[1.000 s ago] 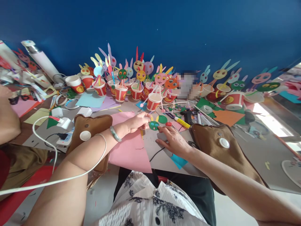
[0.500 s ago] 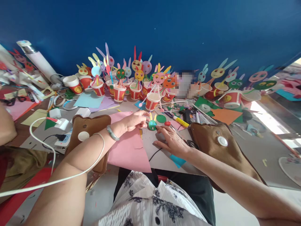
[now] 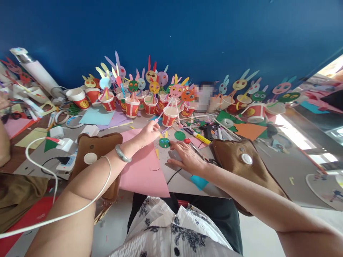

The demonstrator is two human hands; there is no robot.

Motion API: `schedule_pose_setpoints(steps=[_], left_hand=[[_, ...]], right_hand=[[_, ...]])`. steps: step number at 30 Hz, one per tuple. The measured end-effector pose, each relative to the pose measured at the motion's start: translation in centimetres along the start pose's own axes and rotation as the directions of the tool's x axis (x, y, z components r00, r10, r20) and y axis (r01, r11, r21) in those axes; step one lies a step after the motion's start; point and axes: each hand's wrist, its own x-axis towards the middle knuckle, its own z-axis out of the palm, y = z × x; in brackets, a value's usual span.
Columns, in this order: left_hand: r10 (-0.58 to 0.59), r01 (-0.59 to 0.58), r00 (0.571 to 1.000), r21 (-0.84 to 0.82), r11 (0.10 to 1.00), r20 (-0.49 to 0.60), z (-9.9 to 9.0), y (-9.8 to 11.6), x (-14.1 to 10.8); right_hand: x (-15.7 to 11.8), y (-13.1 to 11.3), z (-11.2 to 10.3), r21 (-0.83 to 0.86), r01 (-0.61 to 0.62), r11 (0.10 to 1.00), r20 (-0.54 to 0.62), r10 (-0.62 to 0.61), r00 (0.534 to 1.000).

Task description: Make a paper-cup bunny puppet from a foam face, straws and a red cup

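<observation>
My left hand [image 3: 148, 135] is raised over the pink paper sheet [image 3: 142, 167], its fingers pinched on a thin purple stick [image 3: 166, 130]. Close to its right, a small green paper face [image 3: 164, 143] with blue eyes and yellow ears lies on the grey table. My right hand [image 3: 187, 156] rests on the table with fingers spread, its fingertips at the right edge of the green face. A plain green paper disc [image 3: 179, 135] and a small red piece [image 3: 187, 141] lie just beyond those fingers.
Paper cups [image 3: 169, 115] with rabbit-faced figures line the blue wall. A yellow cutter [image 3: 202, 138], a black glue gun [image 3: 207, 131] and scraps lie behind my right hand. Brown cushions [image 3: 248, 175] flank the work. A white cable [image 3: 77, 213] crosses my left forearm.
My left hand has drawn back from the green face, up and to the left. The face now shows its blue eyes more fully. My right hand stays beside it.
</observation>
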Motion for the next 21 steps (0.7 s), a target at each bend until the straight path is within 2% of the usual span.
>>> schedule_pose_setpoints(steps=[1, 3, 5, 6, 7, 8, 9, 10, 11, 12, 13, 15, 21], left_hand=[[0.098, -0.096, 0.993, 0.045, 0.994, -0.059, 0.1, -0.5, 0.2], [0.292, -0.267, 0.945, 0.17, 0.949, -0.147, 0.4, -1.3, 0.5], [0.435, -0.383, 0.891, 0.304, 0.873, -0.127, 0.6, -2.0, 0.5], [0.484, -0.424, 0.87, 0.354, 0.834, -0.099, 0.7, -2.2, 0.4], [0.519, -0.452, 0.851, 0.39, 0.802, -0.081, 0.8, -2.3, 0.2], [0.543, -0.473, 0.837, 0.419, 0.775, -0.061, 0.9, -2.4, 0.1], [0.565, -0.494, 0.824, 0.442, 0.749, -0.037, 1.0, -2.4, -0.1], [0.582, -0.511, 0.813, 0.46, 0.726, -0.016, 1.1, -2.4, -0.2], [0.59, -0.519, 0.807, 0.476, 0.71, -0.001, 1.2, -2.3, -0.4], [0.593, -0.52, 0.805, 0.487, 0.701, 0.006, 1.3, -2.3, -0.5], [0.588, -0.518, 0.809, 0.491, 0.7, 0.014, 1.4, -2.2, -0.5], [0.575, -0.512, 0.817, 0.5, 0.699, 0.033, 1.4, -2.0, -0.7], [0.586, -0.516, 0.808, 0.555, 0.652, 0.063, 1.6, -1.5, -1.2]], right_hand=[[0.0, -0.3, -0.4, 0.015, 0.007, 1.0, -0.016, -0.006, 1.0], [-0.2, -1.5, -1.6, 0.092, 0.03, 0.995, -0.049, -0.026, 0.998], [-0.5, -3.5, -3.4, 0.291, 0.074, 0.954, -0.065, -0.057, 0.996], [-0.7, -4.9, -4.4, 0.449, 0.1, 0.888, -0.085, -0.069, 0.994], [-0.9, -6.4, -5.5, 0.626, 0.092, 0.774, -0.062, -0.069, 0.996], [-1.2, -8.1, -6.5, 0.8, 0.074, 0.596, -0.022, -0.094, 0.995], [-1.5, -9.7, -7.6, 0.927, 0.049, 0.372, -0.008, -0.111, 0.994], [-1.8, -11.3, -8.5, 0.987, 0.01, 0.16, 0.011, -0.133, 0.991], [-2.1, -12.7, -9.3, 0.999, -0.047, -0.007, 0.046, -0.147, 0.988], [-2.4, -13.9, -10.0, 0.987, -0.126, -0.103, 0.109, -0.152, 0.982], [-2.6, -14.9, -10.5, 0.97, -0.189, -0.156, 0.161, -0.173, 0.972], [-2.8, -15.9, -11.3, 0.948, -0.237, -0.213, 0.2, -0.182, 0.963], [-3.5, -15.2, -11.4, 0.942, -0.27, -0.197, 0.229, -0.207, 0.951]])
